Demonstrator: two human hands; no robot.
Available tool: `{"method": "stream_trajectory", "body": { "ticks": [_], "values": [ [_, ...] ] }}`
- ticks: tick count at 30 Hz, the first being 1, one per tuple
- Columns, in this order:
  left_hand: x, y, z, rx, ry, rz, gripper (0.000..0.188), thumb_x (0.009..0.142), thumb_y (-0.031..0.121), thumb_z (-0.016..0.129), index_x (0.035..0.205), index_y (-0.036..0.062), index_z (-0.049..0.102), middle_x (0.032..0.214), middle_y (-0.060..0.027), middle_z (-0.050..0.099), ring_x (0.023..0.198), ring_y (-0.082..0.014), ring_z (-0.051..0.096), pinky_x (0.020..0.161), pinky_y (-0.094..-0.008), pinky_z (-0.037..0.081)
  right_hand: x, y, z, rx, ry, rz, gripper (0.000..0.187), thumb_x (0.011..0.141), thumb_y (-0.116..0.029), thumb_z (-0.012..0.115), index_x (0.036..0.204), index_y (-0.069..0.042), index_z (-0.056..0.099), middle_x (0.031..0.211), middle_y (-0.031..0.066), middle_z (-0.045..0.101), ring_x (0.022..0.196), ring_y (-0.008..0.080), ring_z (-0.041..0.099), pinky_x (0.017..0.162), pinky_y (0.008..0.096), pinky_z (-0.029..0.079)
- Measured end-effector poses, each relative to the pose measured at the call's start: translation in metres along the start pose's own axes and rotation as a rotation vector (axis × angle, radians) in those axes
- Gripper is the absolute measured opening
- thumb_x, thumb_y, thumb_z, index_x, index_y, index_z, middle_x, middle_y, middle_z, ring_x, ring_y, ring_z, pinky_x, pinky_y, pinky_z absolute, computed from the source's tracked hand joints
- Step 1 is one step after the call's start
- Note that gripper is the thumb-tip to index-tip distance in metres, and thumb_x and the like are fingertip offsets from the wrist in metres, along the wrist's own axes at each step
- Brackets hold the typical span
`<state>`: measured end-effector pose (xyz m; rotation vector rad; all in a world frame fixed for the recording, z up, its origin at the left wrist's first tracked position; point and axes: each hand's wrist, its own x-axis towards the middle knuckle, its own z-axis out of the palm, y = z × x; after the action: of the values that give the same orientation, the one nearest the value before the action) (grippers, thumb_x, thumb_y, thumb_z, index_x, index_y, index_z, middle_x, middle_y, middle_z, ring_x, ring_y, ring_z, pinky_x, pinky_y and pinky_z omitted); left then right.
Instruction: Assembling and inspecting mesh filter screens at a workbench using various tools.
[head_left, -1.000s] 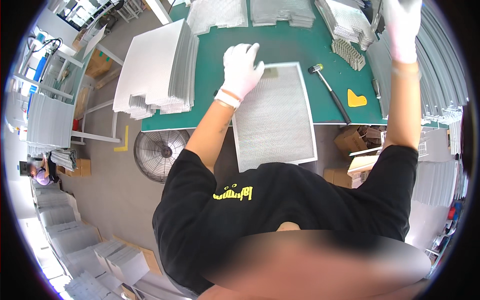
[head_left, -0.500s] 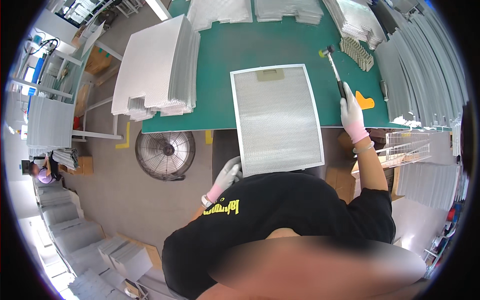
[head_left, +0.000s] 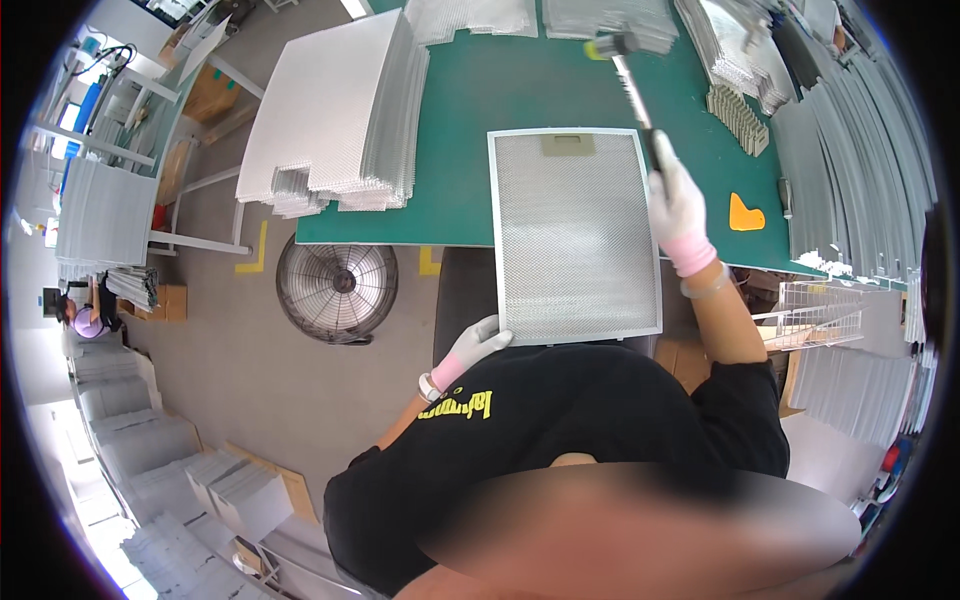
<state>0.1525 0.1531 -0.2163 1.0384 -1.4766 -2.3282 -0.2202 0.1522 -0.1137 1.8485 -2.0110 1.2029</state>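
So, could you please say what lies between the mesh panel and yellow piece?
Green tabletop and the right hand, which holds a hammer, in head view.

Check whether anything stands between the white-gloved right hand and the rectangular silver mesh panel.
Nothing visible does: the right hand, gripping a black-handled hammer, appears beside the mesh panel. The flat yellow piece lies farther right.

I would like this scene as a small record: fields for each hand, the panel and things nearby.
Left hand: gloved, at the near left corner of the framed mesh panel
Right hand: gloved, gripping the hammer
Panel: reaches past the near edge of the green table
On its right: flat yellow piece
On its left: stack of mesh sheets
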Motion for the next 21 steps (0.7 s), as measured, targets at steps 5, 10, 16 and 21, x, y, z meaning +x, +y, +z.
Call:
{"method": "stream_trajectory", "body": {
  "ticks": [5,10,16,21],
  "values": [
    [0.004,0.001,0.001,-0.058,-0.04,-0.014,0.058,0.099,0.027,0.064,0.141,-0.0074,0.046,0.137,-0.014,0.058,0.126,-0.0194,0.055,0.11,-0.0338,0.04,0.004,-0.03,0.052,0.064,-0.272,-0.066,0.056,0.095,-0.008,0.056,0.149,-0.015,0.043,0.092,0.016,0.063,0.078,0.0343,0.066,0.07,0.0421,0.055],
    [-0.002,-0.005,0.004,-0.144,-0.008,0.007,0.056,0.099,0.025,0.064,0.141,-0.0071,0.047,0.136,-0.0133,0.059,0.124,-0.0184,0.056,0.11,-0.0335,0.041,0.01,-0.041,0.062,-0.115,-0.412,-0.03,0.055,0.1,-0.016,0.049,0.152,-0.024,0.037,0.089,0.014,0.063,0.068,0.0328,0.065,0.06,0.0453,0.054],
    [0.001,-0.003,0.002,-0.118,-0.02,-0.005,0.052,0.099,0.021,0.063,0.14,-0.007,0.048,0.135,-0.0127,0.06,0.124,-0.0178,0.057,0.109,-0.0325,0.041,0.016,-0.052,0.056,-0.277,-0.707,0.071,0.054,0.1,-0.015,0.049,0.152,-0.023,0.037,0.089,0.0141,0.063,0.071,0.0346,0.065,0.064,0.0458,0.054],
    [0.008,-0.011,-0.001,-0.139,-0.008,0.024,0.052,0.099,0.021,0.063,0.14,-0.0067,0.048,0.136,-0.0125,0.06,0.124,-0.0173,0.057,0.109,-0.0322,0.042,0.006,-0.017,0.043,-0.058,-0.318,0.098,0.052,0.099,-0.014,0.051,0.15,-0.021,0.041,0.091,0.0148,0.065,0.078,0.0356,0.065,0.071,0.0451,0.054]
  ]
}}
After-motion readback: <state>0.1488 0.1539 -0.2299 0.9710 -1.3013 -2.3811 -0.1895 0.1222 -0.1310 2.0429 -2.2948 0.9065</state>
